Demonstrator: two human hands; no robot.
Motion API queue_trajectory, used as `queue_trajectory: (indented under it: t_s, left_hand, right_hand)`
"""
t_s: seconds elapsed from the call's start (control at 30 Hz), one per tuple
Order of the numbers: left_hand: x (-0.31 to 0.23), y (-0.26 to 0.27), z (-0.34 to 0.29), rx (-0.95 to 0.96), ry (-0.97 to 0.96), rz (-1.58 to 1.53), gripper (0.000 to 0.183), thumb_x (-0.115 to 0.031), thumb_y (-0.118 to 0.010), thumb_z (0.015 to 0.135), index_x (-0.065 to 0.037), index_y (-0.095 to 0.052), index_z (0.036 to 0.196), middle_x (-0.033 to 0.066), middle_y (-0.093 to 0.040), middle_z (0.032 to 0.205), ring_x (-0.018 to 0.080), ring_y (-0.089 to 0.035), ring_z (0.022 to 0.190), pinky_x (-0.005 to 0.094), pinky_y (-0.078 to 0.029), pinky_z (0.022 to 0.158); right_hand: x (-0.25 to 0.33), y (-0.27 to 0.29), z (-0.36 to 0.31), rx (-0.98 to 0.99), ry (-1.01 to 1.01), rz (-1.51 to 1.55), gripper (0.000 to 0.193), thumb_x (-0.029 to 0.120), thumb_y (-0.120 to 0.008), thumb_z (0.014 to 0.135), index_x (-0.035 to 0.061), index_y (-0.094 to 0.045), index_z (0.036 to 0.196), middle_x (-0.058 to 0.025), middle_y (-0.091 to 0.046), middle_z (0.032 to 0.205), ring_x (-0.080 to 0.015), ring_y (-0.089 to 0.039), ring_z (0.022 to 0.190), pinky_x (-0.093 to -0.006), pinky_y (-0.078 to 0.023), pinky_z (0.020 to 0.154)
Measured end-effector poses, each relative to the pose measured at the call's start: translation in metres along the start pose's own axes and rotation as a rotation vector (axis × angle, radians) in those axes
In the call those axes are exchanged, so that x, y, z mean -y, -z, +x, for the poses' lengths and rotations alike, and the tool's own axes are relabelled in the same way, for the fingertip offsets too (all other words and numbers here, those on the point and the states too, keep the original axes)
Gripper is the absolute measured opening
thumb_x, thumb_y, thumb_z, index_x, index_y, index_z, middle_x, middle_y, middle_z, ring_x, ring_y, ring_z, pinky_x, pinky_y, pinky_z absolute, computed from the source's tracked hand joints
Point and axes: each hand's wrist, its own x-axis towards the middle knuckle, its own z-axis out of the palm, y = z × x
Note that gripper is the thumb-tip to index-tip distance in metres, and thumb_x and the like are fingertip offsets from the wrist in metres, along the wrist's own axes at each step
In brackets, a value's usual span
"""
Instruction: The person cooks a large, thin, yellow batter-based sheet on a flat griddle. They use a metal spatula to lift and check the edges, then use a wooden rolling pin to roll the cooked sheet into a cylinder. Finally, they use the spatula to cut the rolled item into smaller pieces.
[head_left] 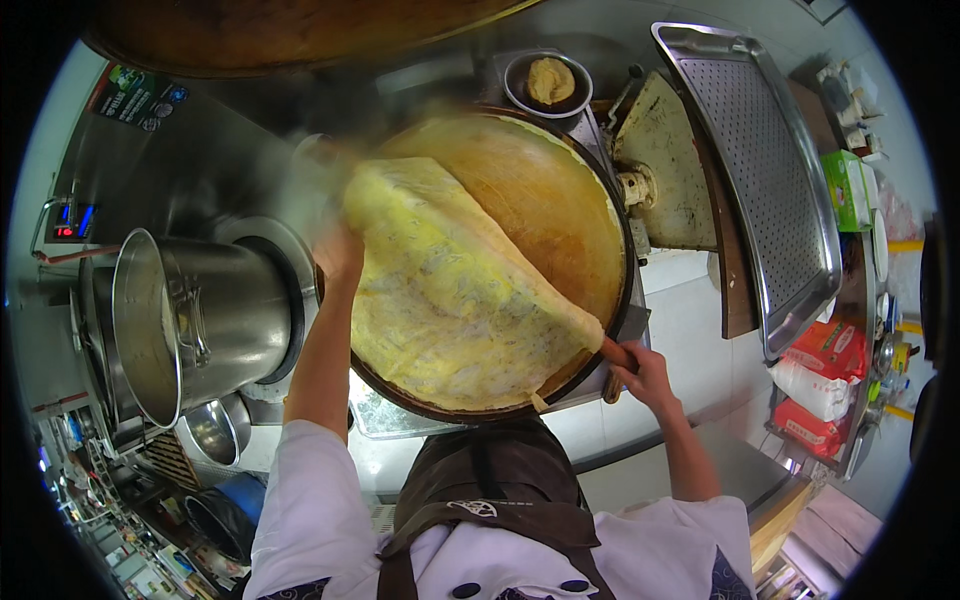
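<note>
A large thin yellow pancake lies folded over itself on a round griddle, covering its near left part. The fold runs slantwise from the far left to the near right. At its near right end, a wooden stick comes out from under the pancake, and my right hand is closed around it. My left hand is at the pancake's left edge, by the griddle rim. Steam blurs its fingers, so its grip cannot be made out. The stick's far end is hidden.
A bowl with a lump of dough-like paste stands behind the griddle. To the left is a tall steel pot. A perforated metal tray leans at the right. Another round brown plate is at the top edge.
</note>
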Motion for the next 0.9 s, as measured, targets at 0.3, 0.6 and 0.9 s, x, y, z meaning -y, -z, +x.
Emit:
queue_trajectory:
  t_s: [0.3, 0.6, 0.9]
  left_hand:
    - [0.004, 0.008, -0.031, -0.173, -0.398, -0.155, 0.014, -0.011, -0.067, 0.072, -0.008, -0.056, 0.080, 0.0127, -0.060, 0.085, 0.0349, -0.058, 0.081, 0.0463, -0.046, 0.068]
    - [0.000, 0.016, -0.030, 0.064, -0.011, -0.477, 0.015, -0.017, -0.070, 0.080, -0.007, -0.061, 0.086, 0.0083, -0.065, 0.092, 0.0294, -0.061, 0.085, 0.0399, -0.048, 0.075]
    - [-0.097, 0.026, 0.027, 0.105, -0.752, -0.300, 0.035, -0.023, -0.075, 0.077, -0.008, -0.063, 0.106, 0.0112, -0.064, 0.105, 0.0314, -0.057, 0.104, 0.0420, -0.046, 0.085]
  right_hand:
    - [0.019, -0.009, 0.029, -0.668, 0.023, -0.500, 0.029, -0.002, -0.063, 0.070, 0.0098, -0.059, 0.096, -0.0064, -0.055, 0.085, -0.0290, -0.055, 0.082, -0.0389, -0.042, 0.068]
    - [-0.004, 0.021, 0.021, 0.082, 0.079, -0.262, 0.026, 0.021, -0.069, 0.073, 0.0079, -0.059, 0.094, -0.0137, -0.059, 0.080, -0.0342, -0.058, 0.076, -0.0417, -0.046, 0.065]
    - [-0.011, 0.018, 0.024, 0.019, 0.102, -0.183, 0.030, 0.019, -0.077, 0.072, 0.0053, -0.058, 0.092, -0.0129, -0.062, 0.075, -0.0318, -0.062, 0.069, -0.0384, -0.050, 0.062]
